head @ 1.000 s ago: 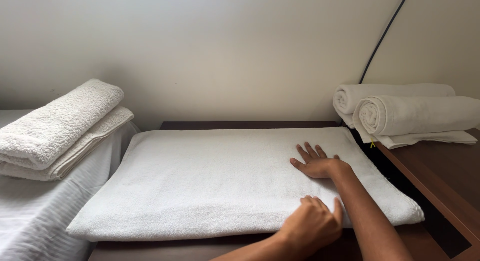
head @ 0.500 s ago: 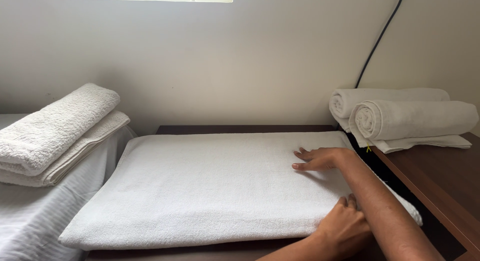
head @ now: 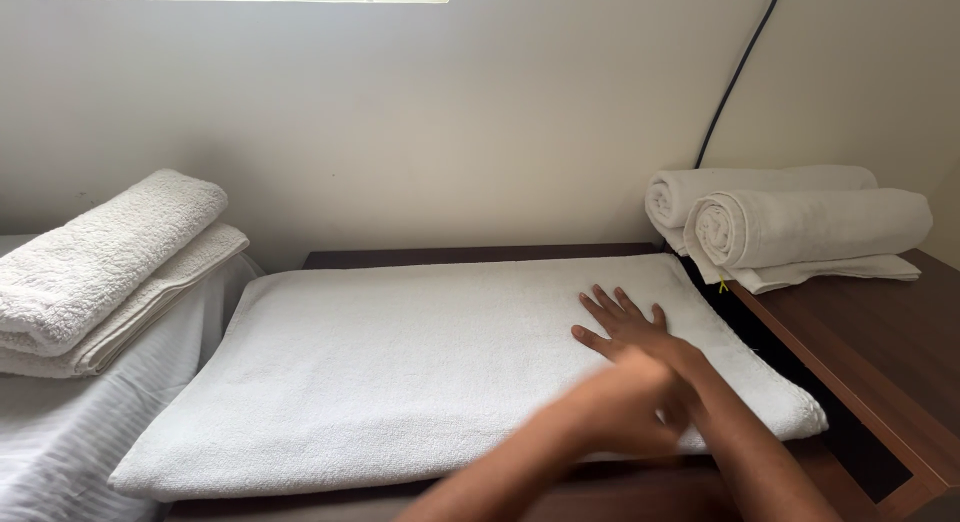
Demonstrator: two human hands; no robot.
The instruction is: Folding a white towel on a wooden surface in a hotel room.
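A white folded towel (head: 400, 372) lies flat on a dark wooden surface (head: 470, 254) in front of me. My right hand (head: 620, 324) rests palm down on the towel's right part, fingers spread, holding nothing. My left hand (head: 635, 407) is blurred by motion just in front of the right wrist, over the towel's near right area. Whether it grips the towel cannot be made out.
Two rolled white towels (head: 810, 227) sit on a folded one on the brown side table (head: 880, 332) at right. A stack of folded white towels (head: 100, 267) lies on a striped bed sheet (head: 60, 442) at left. A black cable (head: 740, 72) runs up the wall.
My left hand has moved from the towel's front edge up and in toward the right wrist. My right hand has stayed flat on the towel.
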